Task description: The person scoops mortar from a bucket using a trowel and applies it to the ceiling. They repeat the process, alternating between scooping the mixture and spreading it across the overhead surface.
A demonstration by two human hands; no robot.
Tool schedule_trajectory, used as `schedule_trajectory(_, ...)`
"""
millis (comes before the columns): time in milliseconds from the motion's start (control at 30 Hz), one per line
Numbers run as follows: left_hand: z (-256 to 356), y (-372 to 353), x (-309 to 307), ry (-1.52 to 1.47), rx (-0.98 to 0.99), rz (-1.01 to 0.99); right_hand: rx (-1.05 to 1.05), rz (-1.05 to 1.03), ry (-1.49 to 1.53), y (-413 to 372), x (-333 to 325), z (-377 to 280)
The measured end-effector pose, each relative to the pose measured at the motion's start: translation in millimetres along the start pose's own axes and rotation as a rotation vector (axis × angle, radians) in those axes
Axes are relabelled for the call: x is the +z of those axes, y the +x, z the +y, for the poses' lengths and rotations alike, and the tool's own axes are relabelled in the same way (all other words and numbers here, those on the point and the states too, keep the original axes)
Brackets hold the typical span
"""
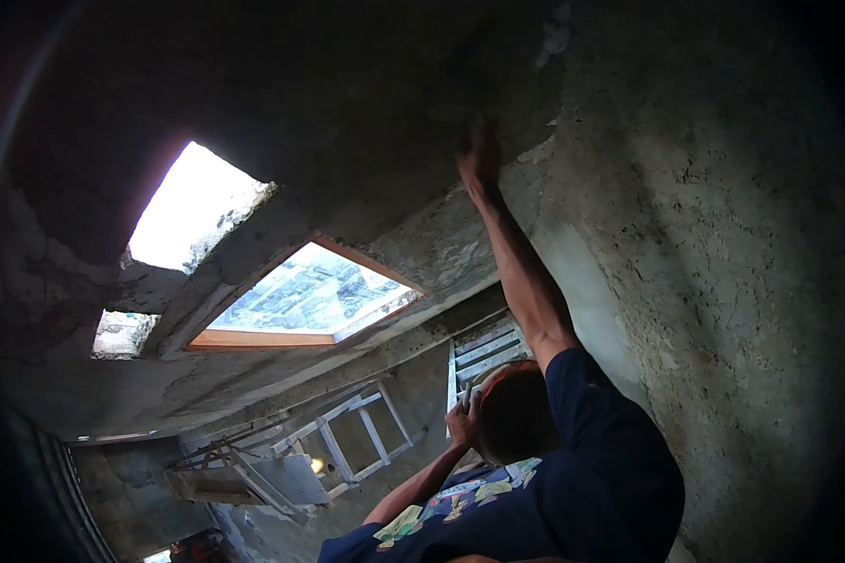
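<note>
We are looking steeply upward in a dim, unfinished room, and a co-worker in a dark blue shirt [582,469] is standing just ahead, seen from below. The co-worker's raised hand [479,158] is reaching at the full stretch of the arm and pressing against the rough ceiling [376,103], right where it is meeting the grey plastered wall [723,281]. That spot is sitting high in the middle of the view, in deep shadow. The fingers there are looking bunched close together against the surface, but it is too dark to tell whether they are pinching a tool. The co-worker's other hand [462,424] is resting up beside the head with its fingers curled; something pale and thin is showing just above it, too small to make out. The camera wearer's hands are lying outside the view, so I cannot tell how their fingers are standing.

Daylight is pouring through a raw opening [192,202] at upper left, with a smaller gap [122,333] just below it. Beside them a wood-framed window [314,296] is glowing. The wall is showing coarse, pitted plaster, and a smoother pale strip [573,281] is running alongside the raised arm. Lower down, a white ladder-like frame [357,436] is leaning on the far wall, a slatted white panel [483,349] is showing just behind the head, and a wooden platform [244,479] is jutting out at lower left.
</note>
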State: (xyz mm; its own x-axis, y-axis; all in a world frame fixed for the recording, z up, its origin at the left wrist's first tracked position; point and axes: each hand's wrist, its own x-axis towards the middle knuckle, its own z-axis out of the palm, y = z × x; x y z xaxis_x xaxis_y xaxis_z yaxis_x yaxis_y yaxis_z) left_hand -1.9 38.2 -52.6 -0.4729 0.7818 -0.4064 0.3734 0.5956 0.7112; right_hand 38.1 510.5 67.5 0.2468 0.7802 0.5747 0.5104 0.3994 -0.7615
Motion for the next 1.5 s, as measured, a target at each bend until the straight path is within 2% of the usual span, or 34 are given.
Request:
schedule_trajectory(67,-1.7,0.6,1.9,0.017,-0.041,-0.035,-0.074,-0.033,-0.065,12.3,11.0,3.8)
schedule_trajectory(133,-0.6,0.7,1.6,-0.018,-0.008,-0.006,0.095,-0.052,0.118,11.4,24.0,10.1)
schedule_trajectory(167,-0.2,3.6,1.1,-0.016,-0.006,0.0,0.095,-0.05,0.124,7.9,23.4,10.2)
schedule_trajectory(233,-1.3,1.8,2.0,0.001,0.037,0.019,0.277,-0.142,0.062,-11.1,6.7,13.9)
schedule_trajectory(367,0.0,2.7,2.3,0.003,-0.034,-0.021,0.344,-0.145,-0.078,-44.3,-3.7,43.6)
schedule_trajectory(433,-3.8,5.3,3.2,0.025,0.001,0.013,0.512,-0.246,-0.031,-54.5,-21.7,34.9)
schedule_trajectory(567,-2.6,1.0,2.3,0.031,-0.059,-0.008,0.408,-0.2,-0.099,-54.7,-30.1,37.5)
schedule_trajectory(633,-6.9,0.7,4.9,0.02,-0.009,0.024,0.152,-0.086,0.037,-32.8,-27.3,32.5)
schedule_trajectory(767,1.8,-0.9,1.6,0.031,-0.051,0.005,0.179,-0.194,0.078,4.9,-11.1,-13.4)
schedule_trajectory(833,-7.4,5.3,4.5,0.026,-0.003,0.011,0.086,-0.032,0.163,-6.9,18.7,-11.8)
schedule_trajectory(867,-10.7,8.6,5.0,0.03,-0.006,0.013,0.09,-0.033,0.166,-17.3,27.2,-5.9)
schedule_trajectory(933,-15.2,11.1,7.8,0.052,0.005,0.02,0.166,-0.182,0.088,-45.8,30.6,3.5)
schedule_trajectory(1000,1.7,10.5,1.5,0.071,-0.032,-0.012,0.091,-0.199,0.099,-71.0,11.4,5.0)
schedule_trajectory(1067,8.6,11.2,-1.9,0.088,-0.065,-0.035,0.258,-0.35,0.05,-91.3,-1.7,5.0)
schedule_trajectory(1100,8.7,11.7,-2.3,0.071,-0.057,-0.035,0.257,-0.349,0.051,-100.5,-8.2,7.0)
schedule_trajectory(1167,9.6,11.6,-2.1,0.051,-0.048,-0.032,0.46,-0.348,0.093,-112.2,-17.3,16.9)
schedule_trajectory(1200,9.1,9.4,-1.8,0.068,-0.043,-0.027,0.458,-0.349,0.093,-108.6,-15.1,23.2)
schedule_trajectory(1267,5.9,6.7,0.4,0.085,-0.044,-0.017,0.049,-0.058,-0.033,-83.8,-11.6,21.8)
schedule_trajectory(1300,2.7,4.5,3.1,0.063,-0.031,-0.006,-0.013,-0.015,-0.007,-65.5,-9.6,20.1)
schedule_trajectory(1400,1.2,0.2,1.6,0.043,-0.046,-0.012,0.092,-0.034,0.156,-37.6,20.0,12.2)
schedule_trajectory(1433,1.7,-0.6,1.7,0.054,-0.041,-0.006,0.096,-0.037,0.157,-43.7,26.5,7.3)
schedule_trajectory(1500,4.4,2.6,-0.6,0.065,-0.03,0.004,0.267,-0.162,0.09,-58.4,37.3,0.0)
